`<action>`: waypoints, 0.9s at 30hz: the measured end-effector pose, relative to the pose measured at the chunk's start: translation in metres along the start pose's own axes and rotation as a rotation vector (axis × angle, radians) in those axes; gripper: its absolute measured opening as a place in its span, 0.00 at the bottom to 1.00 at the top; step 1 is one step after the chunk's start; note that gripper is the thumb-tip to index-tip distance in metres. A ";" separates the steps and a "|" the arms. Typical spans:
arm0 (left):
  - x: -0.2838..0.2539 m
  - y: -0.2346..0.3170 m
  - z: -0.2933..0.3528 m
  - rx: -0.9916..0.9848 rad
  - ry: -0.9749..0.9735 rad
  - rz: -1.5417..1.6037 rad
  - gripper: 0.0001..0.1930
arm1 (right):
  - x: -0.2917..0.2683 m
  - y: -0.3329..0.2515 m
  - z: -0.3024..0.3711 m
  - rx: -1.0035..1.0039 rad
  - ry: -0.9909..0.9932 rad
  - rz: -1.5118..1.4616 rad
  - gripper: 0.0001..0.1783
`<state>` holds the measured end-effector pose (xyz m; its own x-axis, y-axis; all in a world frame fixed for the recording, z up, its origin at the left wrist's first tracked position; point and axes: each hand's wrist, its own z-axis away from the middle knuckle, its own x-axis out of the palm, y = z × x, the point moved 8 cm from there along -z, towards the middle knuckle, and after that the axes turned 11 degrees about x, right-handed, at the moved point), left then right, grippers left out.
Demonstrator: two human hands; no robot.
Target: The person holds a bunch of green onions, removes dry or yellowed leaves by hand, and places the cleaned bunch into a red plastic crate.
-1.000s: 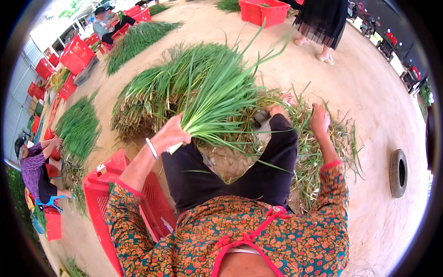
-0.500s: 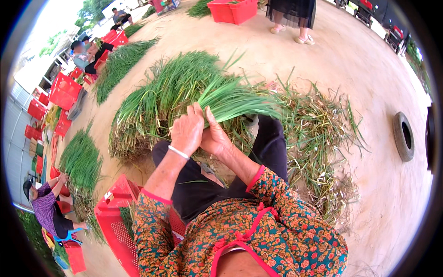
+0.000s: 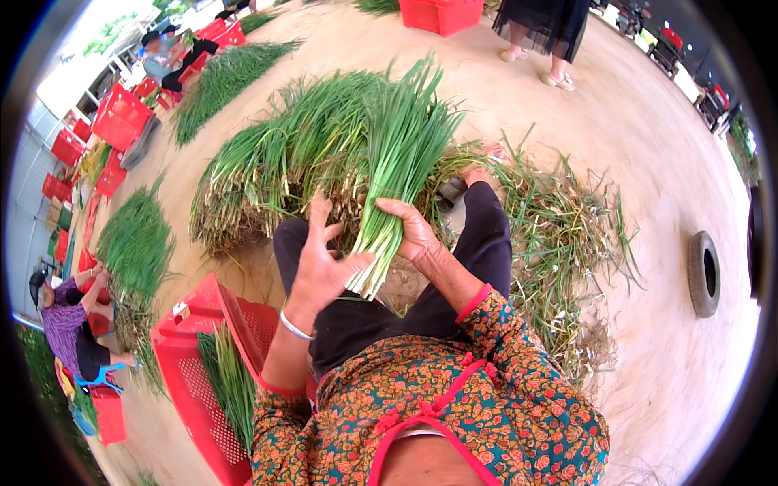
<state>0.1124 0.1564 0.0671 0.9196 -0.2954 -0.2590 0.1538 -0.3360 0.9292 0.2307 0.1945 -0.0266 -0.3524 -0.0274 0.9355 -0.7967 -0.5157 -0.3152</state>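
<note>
My right hand [image 3: 415,231] grips a bunch of garlic chives [image 3: 409,138] near its pale stem ends. The green leaves point up and away, and the white cut ends hang over my lap. Just left of the stems, my left hand [image 3: 318,263] is open, with fingers and thumb spread; the thumb lies close to the white ends. Behind both hands spreads a large heap of chives [image 3: 267,162], its roots toward me. At my left side a red plastic crate [image 3: 182,356] stands tilted in view, with more chives [image 3: 231,381] inside.
Discarded leaves and trimmings [image 3: 555,235] cover the ground to my right. A tyre [image 3: 704,274] stands farther right. People sit by other chive piles on the left, near stacked red crates [image 3: 120,116]. Someone in a dark skirt [image 3: 545,24] stands beyond the heap.
The bunch has swung from pointing right to nearly upright, stems toward me. My left hand has come off it and opened. My view has shifted, showing more of the crate.
</note>
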 end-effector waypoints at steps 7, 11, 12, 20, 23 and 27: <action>0.065 -0.074 0.023 -0.421 -0.211 1.009 0.37 | 0.033 0.005 0.011 -0.043 -0.023 0.482 0.22; 0.077 -0.048 0.027 -0.398 -0.224 1.035 0.27 | 0.051 -0.014 0.028 -0.046 0.028 1.025 0.32; 0.076 -0.048 0.026 -0.355 -0.234 1.039 0.27 | 0.055 -0.021 0.029 -0.066 0.047 1.169 0.35; 0.057 -0.101 0.023 -0.403 0.112 0.777 0.21 | 0.114 -0.047 0.066 -0.868 0.399 2.159 0.27; 0.058 -0.084 0.019 -0.271 0.136 0.799 0.24 | 0.103 -0.026 0.049 -0.874 0.263 2.189 0.17; 0.051 -0.080 0.016 -0.163 0.151 0.772 0.25 | 0.057 -0.045 0.039 -0.215 0.288 1.189 0.04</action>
<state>0.1418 0.1539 -0.0242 0.8252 -0.2630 0.4998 -0.5051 0.0524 0.8615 0.2652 0.1830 0.0473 -0.9839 -0.1783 -0.0089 0.0357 -0.1479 -0.9884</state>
